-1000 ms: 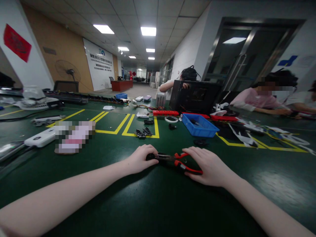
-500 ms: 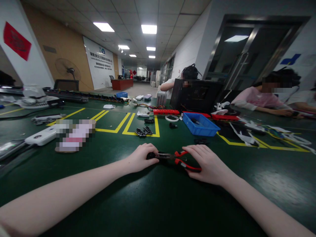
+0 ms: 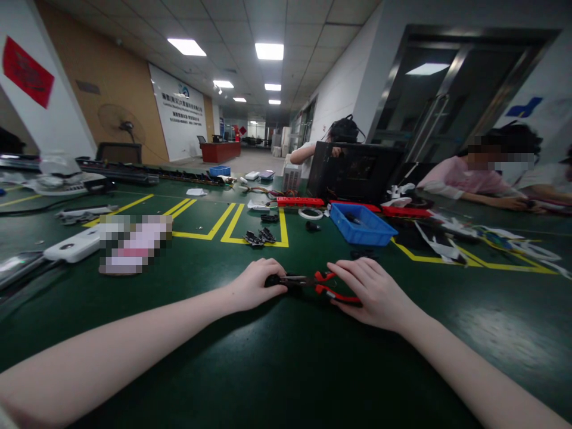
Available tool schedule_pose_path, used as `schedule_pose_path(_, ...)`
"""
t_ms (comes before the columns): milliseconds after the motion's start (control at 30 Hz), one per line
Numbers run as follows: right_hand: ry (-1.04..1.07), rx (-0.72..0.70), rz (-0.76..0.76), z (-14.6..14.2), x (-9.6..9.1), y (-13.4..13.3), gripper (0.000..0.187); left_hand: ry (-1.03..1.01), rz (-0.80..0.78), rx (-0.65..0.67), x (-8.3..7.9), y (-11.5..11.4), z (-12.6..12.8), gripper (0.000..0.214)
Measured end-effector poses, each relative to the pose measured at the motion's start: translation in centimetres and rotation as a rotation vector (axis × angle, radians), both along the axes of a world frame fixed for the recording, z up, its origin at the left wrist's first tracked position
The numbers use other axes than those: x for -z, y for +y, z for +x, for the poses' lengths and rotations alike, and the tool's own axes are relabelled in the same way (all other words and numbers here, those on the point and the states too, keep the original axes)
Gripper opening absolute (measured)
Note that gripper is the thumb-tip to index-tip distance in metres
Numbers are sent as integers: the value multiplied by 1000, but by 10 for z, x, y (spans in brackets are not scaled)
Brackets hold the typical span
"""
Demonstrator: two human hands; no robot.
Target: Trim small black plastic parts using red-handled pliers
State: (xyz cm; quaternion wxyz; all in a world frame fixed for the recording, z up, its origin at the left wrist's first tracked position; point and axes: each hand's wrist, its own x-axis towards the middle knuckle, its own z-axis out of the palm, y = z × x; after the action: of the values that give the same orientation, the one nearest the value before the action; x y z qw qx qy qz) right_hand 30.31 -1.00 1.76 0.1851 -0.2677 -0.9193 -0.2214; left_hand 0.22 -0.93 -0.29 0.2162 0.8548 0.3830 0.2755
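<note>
My right hand point(image 3: 373, 292) is closed around the red handles of a pair of pliers point(image 3: 320, 285), whose metal jaws point left. My left hand point(image 3: 258, 285) pinches a small dark round part point(image 3: 271, 280) between thumb and fingers; its exact kind is hard to make out. The jaws of the pliers reach this part at its right side, and whether they grip it cannot be seen clearly. Both hands are low over the green table point(image 3: 250, 369). Beyond them, several black plastic pieces point(image 3: 259, 237) lie inside a yellow taped outline.
A blue bin point(image 3: 363, 225) with dark items stands beyond my right hand. Near it are a white ring point(image 3: 310, 213) and a black part point(image 3: 313, 226). A white power strip point(image 3: 78, 245) lies at left. Co-workers sit behind a black computer case point(image 3: 357, 173) and at right.
My right hand has shifted very slightly left and up with the pliers, and its fingers sit a little differently on the handles. The left hand keeps its hold on the dark part.
</note>
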Motion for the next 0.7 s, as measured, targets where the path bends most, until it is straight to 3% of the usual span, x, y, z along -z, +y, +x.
schedule_pose_path(467, -7, 8, 44, -2, 1, 0, 54, 12, 3, 5, 0, 1, 0, 9)
schedule_pose_path(700, 44, -7, -44, 0, 1, 1, 55, 12, 19, 14, 4, 3, -1, 8)
